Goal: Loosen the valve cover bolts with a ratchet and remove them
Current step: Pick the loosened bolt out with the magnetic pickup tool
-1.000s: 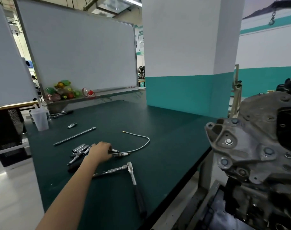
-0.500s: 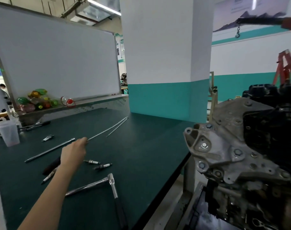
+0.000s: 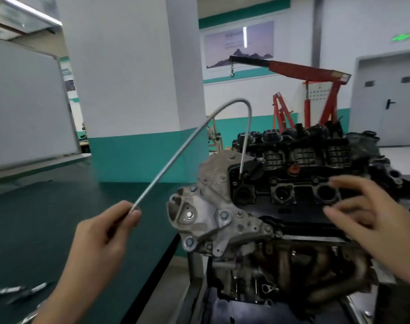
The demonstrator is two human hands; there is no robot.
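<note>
Dark green surface [image 3: 59, 218] filling the left side. Right of it, close up, a grey and black engine [image 3: 292, 253]. Far behind, by the back wall, a red engine crane [image 3: 316, 73]. On top of the engine, a black valve cover [image 3: 281, 213] with a row of round wells. Above the cover's right part, the right hand [image 3: 367, 220], open, fingers spread, blurred; touching or not, cannot tell. Lower left, the left hand [image 3: 98, 235], pinching the near end of a flexible metal shaft [image 3: 175, 157]. Arches up from the fingers, bends over, drops to a tip just beside the leftmost well. Blurred metal tools [image 3: 19, 291] at the surface's near left corner. Silver bolts [image 3: 223, 215] on the grey bracket at the engine's left end.
</note>
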